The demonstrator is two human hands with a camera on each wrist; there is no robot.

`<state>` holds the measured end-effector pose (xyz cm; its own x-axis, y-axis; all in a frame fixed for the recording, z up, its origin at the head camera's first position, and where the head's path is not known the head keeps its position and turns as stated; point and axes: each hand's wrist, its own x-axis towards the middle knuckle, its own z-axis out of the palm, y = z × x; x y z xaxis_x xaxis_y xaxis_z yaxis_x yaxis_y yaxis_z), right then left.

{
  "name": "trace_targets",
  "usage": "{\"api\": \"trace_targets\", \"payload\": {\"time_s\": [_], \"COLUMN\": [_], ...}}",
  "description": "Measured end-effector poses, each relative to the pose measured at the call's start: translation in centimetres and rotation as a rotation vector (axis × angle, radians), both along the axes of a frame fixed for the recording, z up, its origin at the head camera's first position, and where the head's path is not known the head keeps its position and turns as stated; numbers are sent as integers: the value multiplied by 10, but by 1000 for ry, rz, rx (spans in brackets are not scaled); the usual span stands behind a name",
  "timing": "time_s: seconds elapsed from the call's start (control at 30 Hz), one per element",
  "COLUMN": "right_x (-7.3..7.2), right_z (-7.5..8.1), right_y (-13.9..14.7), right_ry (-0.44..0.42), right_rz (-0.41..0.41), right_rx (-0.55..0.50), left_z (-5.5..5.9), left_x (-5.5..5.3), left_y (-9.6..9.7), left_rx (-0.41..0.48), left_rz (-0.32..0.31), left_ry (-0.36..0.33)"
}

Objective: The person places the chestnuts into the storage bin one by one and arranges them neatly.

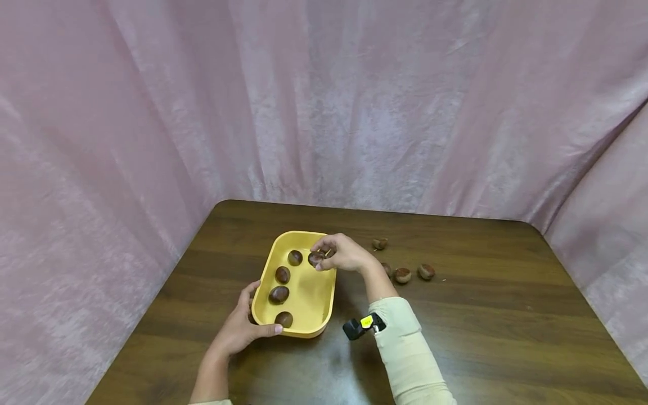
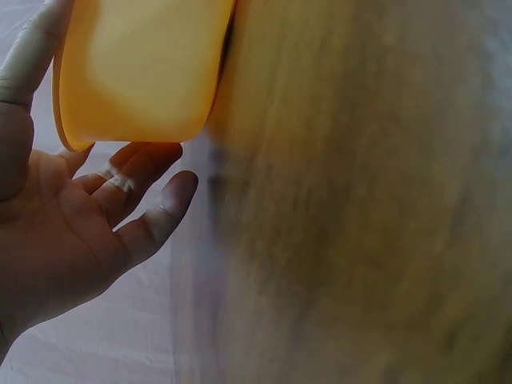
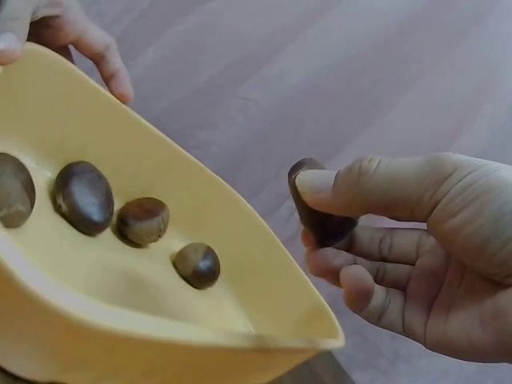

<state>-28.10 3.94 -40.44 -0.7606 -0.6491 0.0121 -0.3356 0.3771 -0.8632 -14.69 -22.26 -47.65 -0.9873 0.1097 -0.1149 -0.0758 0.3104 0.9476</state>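
My left hand (image 1: 238,326) grips a yellow plastic container (image 1: 311,306) at its near left corner, the thumb over the rim and the fingers along the outer side. In the left wrist view, the fingers (image 2: 136,180) lie beside and beneath the container wall. My right hand (image 1: 346,254) pinches a brown chestnut (image 3: 320,210) between thumb and fingertips, over the far right part of the container in the head view. Several glossy chestnuts (image 1: 279,295) lie inside, mostly in a line along the left wall.
To the right of the container, several more chestnuts (image 1: 403,275) lie on the dark wooden table (image 1: 486,315), one of them partly hidden by the right forearm. A small black camera (image 1: 364,324) is strapped at the right sleeve. Pink curtains (image 1: 354,112) hang behind the table.
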Motion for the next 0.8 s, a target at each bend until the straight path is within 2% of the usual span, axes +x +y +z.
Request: {"api": "trace_targets", "payload": {"time_s": [0.13, 0.33, 0.43, 0.6, 0.8], "right_x": [-9, -21, -25, -30, -29], "right_z": [3, 3, 2, -10, -25], "right_y": [-11, -29, -37, -51, -65], "right_ry": [-33, -28, -83, -178, -202], "right_rz": [20, 22, 9, -28, -102], "right_rx": [56, 149, 143, 138, 153], "left_z": [2, 2, 2, 2, 2], "left_x": [0, 3, 3, 2, 4], "left_y": [0, -2, -3, -5, -6], "left_rx": [0, -12, -9, -26, -34], "left_rz": [-4, -5, -3, 4, -5], "left_ry": [4, -11, -18, -15, -16]}}
